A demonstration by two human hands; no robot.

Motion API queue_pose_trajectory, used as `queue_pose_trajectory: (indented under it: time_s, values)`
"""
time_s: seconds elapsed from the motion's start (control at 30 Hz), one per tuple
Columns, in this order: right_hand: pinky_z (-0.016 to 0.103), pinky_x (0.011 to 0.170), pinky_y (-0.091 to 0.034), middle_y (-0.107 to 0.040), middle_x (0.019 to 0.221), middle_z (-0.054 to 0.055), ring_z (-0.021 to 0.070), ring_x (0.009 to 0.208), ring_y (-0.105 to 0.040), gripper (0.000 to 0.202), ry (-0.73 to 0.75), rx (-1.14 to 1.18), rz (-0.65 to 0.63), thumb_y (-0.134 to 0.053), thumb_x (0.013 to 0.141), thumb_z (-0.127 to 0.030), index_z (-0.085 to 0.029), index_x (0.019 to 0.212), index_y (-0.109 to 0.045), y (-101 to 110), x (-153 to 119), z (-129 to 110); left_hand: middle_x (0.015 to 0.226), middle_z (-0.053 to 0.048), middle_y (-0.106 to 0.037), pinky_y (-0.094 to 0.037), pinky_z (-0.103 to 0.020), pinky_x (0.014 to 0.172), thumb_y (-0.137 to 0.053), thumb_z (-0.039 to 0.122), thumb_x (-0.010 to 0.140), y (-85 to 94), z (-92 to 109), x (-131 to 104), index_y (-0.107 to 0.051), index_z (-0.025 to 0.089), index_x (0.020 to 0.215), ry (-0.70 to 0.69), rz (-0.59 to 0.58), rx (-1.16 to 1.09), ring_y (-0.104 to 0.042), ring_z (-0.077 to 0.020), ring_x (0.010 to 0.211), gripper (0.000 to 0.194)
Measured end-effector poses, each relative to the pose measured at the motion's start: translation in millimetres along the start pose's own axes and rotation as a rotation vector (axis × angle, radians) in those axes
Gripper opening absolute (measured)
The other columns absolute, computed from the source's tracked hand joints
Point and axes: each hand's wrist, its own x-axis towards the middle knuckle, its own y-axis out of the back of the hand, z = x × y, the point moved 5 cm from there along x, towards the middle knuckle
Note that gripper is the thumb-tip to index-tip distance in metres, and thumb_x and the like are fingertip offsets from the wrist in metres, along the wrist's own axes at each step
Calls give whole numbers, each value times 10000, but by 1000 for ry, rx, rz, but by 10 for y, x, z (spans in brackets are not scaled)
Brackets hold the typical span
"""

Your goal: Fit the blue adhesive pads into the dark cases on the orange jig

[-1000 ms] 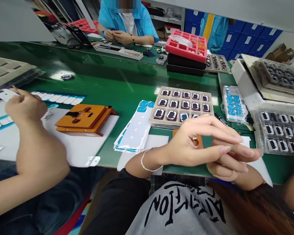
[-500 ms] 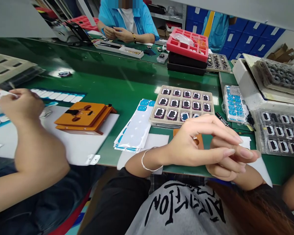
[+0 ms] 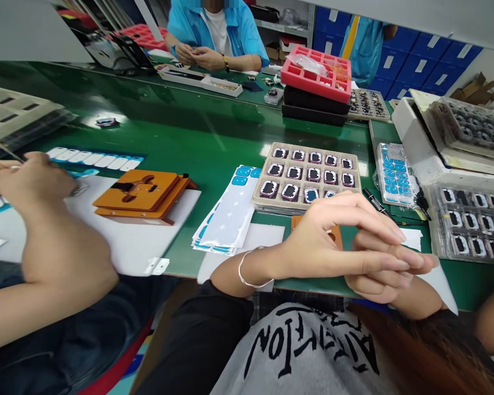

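Tray (image 3: 280, 205) of small frames (image 3: 295, 172) lies just beyond the hands, long side running left to right, nearer the left hand (image 3: 315, 249), whose loosely bent, half-open fingers touch the similarly curled right hand (image 3: 379, 288) (neither visibly holding anything).

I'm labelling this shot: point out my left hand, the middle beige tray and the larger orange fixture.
Left hand (image 3: 313, 249): head view, its back.
Middle beige tray (image 3: 278, 204): head view, front rim.
Larger orange fixture (image 3: 163, 184): head view, top plate.
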Motion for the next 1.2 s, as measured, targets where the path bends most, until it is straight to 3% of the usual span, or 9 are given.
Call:
queue_pose_trajectory:
  time_s: [0.1, 0.17, 0.4, 0.57, 0.77, 0.9, 1.2]
  values:
    - [87, 399, -269, -511, 646, -174, -62, 323, -311, 205, 169, 227, -255, -736, 820, -198, -215, 806, -533, -229, 86, -145, 848, -39, -733, -596, -317, 795, -865, 246, 723, 22, -9, 4, -739, 177, 824, 48, 15, -10, -712, -167, 831, 176]
    - [88, 414, -277, -516, 656, -152, -59, 345, -321, 201, 162, 257, -255, -715, 824, -122, -197, 785, -533, -264, 134, -147, 836, -39, -736, -596, -308, 775, -856, 238, 734, 38, -12, 10, -744, 177, 803, 91, 5, -28, -711, -162, 812, 146]
    - [93, 387, -240, -526, 651, -145, -43, 341, -292, 210, 157, 287, -221, -739, 820, -133, -204, 807, -543, -200, 148, -144, 906, -66, -758, -600, -318, 805, -794, 207, 803, 100, -30, 13, -777, 186, 829, 215, -51, -85, -714, -180, 874, 38]
    - [103, 372, -224, -592, 666, -125, -30, 348, -275, 205, 134, 326, -248, -686, 854, -136, -189, 752, -516, -236, 137, -172, 915, -65, -763, -581, -305, 830, -737, 190, 853, 119, -15, 25, -778, 180, 861, 186, -58, -67, -704, -160, 865, 43]
    - [112, 343, -224, -666, 713, -121, -32, 319, -244, 141, 137, 314, -176, -698, 823, -157, -194, 744, -588, -182, 106, -166, 927, -69, -761, -568, -317, 876, -678, 182, 894, 110, -9, 36, -770, 170, 895, 161, -71, -52, -694, -159, 897, 92]
    - [123, 331, -223, -619, 636, -125, -23, 311, -234, 131, 107, 251, -132, -744, 790, -196, -213, 711, -641, -135, 91, -157, 928, -70, -758, -565, -328, 889, -667, 199, 903, 105, -15, 30, -766, 172, 891, 158, -73, -28, -694, -165, 906, 103]
    - [106, 417, -247, -463, 569, -110, -19, 385, -262, 130, 98, 257, -270, -718, 847, -194, -178, 749, -633, -209, 100, -157, 941, -80, -750, -562, -340, 893, -666, 174, 899, 85, -15, 31, -751, 155, 889, 133, -104, -31, -692, -174, 922, 88]
